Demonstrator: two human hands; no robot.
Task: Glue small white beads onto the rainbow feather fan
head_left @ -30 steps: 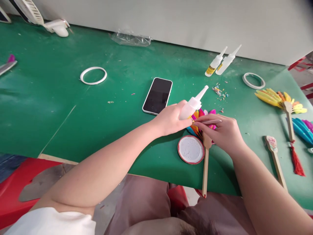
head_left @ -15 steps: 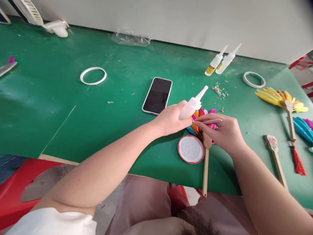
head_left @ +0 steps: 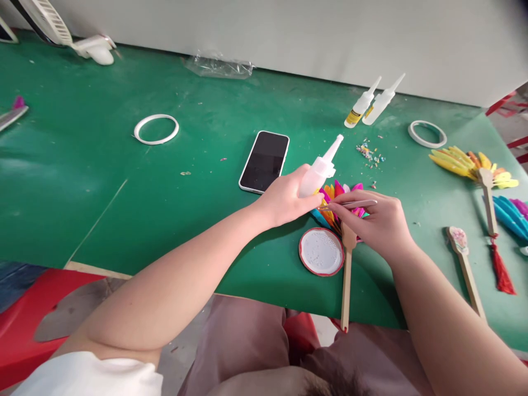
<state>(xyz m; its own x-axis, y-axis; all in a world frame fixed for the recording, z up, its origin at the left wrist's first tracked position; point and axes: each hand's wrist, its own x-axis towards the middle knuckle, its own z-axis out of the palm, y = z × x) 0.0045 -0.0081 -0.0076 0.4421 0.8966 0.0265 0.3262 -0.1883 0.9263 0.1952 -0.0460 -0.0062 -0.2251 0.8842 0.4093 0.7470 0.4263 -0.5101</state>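
The left hand (head_left: pixel 284 199) grips a glue bottle (head_left: pixel 315 177); the right (head_left: pixel 377 220) pinches tweezers (head_left: pixel 358 204) — both above a multicoloured feather fan (head_left: pixel 330 212).

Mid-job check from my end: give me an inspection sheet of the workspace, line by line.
Surface: green table, pale specks scattered, seam line toward the left.
Work things: white bottle, tweezers, multicoloured fan with wooden handle, red-rimmed dish of tiny bits.
Clutter: phone, coloured crumbs, two nozzled bottles, two white rings, clear plastic.
Left hand: closed on the white bottle.
Right hand: pinches the tweezers by the fan's petals.
Cables: nothing seen.
Surroundings: pale wall behind, red seat at lower left.
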